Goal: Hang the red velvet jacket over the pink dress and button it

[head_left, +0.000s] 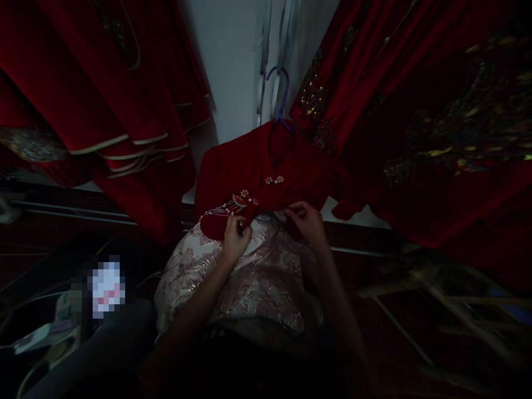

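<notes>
A red jacket (233,158) on a purple hanger (285,97) lies in front of me, its lower part over my lap. Beaded flower fasteners (274,180) sit on its front, and a beaded tassel ornament (240,202) hangs lower down on the left. My left hand (236,238) pinches the jacket's lower edge just below the tassel. With fingers closed on the edge further right, my right hand (305,219) holds the same jacket. Beneath both hands spreads a pale floral brocade fabric (245,293) with metallic thread. The dim light hides what is between the fingertips.
Red garments with pale trim (124,111) hang at the left. More red garments with gold sequins (449,149) hang at the right. White cabinet doors (236,61) stand behind. A power strip (66,318) with cables lies at the lower left, beside a blurred-out bright object (107,288).
</notes>
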`<move>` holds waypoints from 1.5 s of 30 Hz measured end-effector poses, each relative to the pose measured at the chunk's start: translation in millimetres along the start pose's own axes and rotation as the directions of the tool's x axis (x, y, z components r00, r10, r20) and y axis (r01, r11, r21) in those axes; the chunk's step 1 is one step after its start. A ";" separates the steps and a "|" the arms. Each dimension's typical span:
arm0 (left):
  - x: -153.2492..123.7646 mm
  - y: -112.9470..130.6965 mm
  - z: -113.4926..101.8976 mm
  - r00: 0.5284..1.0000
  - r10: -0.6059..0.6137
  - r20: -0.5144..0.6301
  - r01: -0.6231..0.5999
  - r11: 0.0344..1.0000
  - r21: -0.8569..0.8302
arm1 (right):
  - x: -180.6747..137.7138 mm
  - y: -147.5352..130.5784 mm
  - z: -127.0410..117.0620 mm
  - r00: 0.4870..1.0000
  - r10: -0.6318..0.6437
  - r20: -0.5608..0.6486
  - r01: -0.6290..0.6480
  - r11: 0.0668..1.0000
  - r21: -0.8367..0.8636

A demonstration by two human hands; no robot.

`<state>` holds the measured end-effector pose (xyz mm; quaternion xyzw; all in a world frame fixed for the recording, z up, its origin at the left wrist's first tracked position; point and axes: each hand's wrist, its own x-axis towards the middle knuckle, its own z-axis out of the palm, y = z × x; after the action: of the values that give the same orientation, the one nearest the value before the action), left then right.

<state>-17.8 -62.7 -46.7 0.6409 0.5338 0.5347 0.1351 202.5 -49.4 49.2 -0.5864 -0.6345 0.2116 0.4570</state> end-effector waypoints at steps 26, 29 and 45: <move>-3.3 -2.7 -5.0 0.992 -0.125 -0.021 0.119 0.972 -0.201 | -36.0 -23.0 120.3 0.963 0.179 0.203 -0.263 0.791 0.552; -2.4 -4.0 -3.4 0.988 -0.157 0.004 0.152 0.949 -0.276 | -41.3 -20.6 132.6 0.970 0.211 0.117 -0.238 0.763 0.601; -3.2 0.0 -7.4 0.988 -0.154 0.000 0.150 0.964 -0.219 | -54.8 -8.5 141.9 0.993 0.118 -0.012 -0.091 0.822 0.562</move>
<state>-23.6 -68.3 -45.6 0.5748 0.5205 0.5838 0.2406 74.6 -64.7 -32.1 -0.4654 -0.5006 0.3994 0.6110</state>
